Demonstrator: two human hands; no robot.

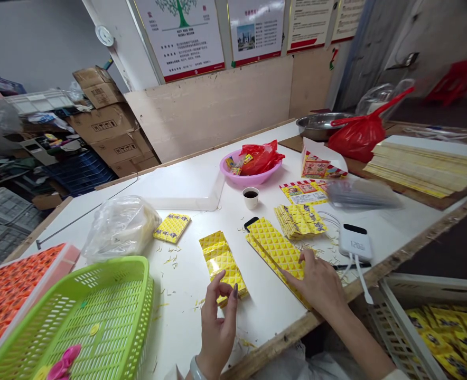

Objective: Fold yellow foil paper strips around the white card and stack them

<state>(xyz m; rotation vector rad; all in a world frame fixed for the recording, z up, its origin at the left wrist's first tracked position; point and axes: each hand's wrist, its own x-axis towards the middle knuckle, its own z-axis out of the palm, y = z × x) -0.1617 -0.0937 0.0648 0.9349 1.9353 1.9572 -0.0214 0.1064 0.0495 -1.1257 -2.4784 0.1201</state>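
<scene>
Centre frame: left hand [217, 322] pinches the near end of a yellow pouch stack [222, 264]; right hand [316, 282], grip flat and released, rests on a second pile [275, 245]. Green basket [99, 311] at lower left nearly unfilled; most work apparently remains.

2 hands [217, 322] [320, 285], 1 green basket [99, 311], 1 pink bowl [249, 177], 1 cup [251, 197].

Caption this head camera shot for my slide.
Left hand pinches a stack of yellow packets; right hand rests on a fanned row of yellow packets.
</scene>
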